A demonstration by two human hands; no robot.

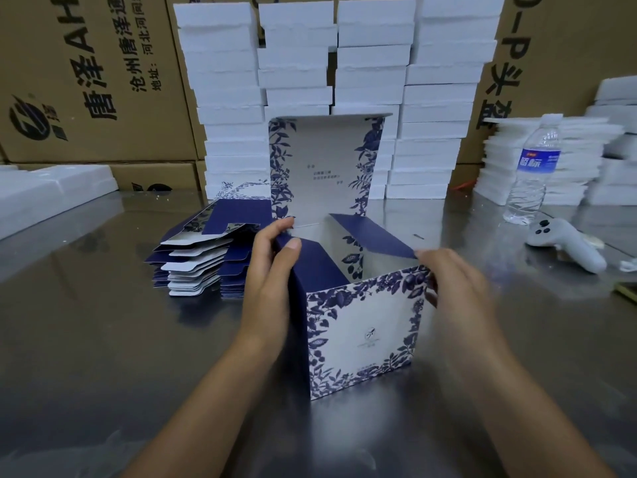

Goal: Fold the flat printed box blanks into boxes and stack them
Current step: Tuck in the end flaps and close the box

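A shiny metal table [103,322] is filling the view, backed by brown cardboard cartons [86,81] with large printed Chinese lettering. Standing on the table in the near centre is a half-formed box [362,326], white with a dark blue leaf-and-flower print. Its lid is standing upright at the back, its two dark blue side flaps are slanting inward, and its open inside is showing white walls with blue leaf print. The left hand [272,270] is gripping the box's left wall at the top, with the thumb lying on the left flap and the fingers curling over its far edge. The right hand [455,281], slightly blurred, is holding the front right corner, its fingers curling round the edge just below the tip of the right flap. To the left of the box, just beyond the left hand, a stack of flat blanks [203,257] is lying on the table. Directly behind the box, tall columns of white foam blocks [327,63] are standing against the cartons. At the far left a white foam tray [44,191] is resting. To the right, well apart from the box, a clear water bottle [532,167] with a blue label is standing upright before a pile of thin foam sheets [568,157], and a white handheld controller [565,243] is lying just in front of the bottle.
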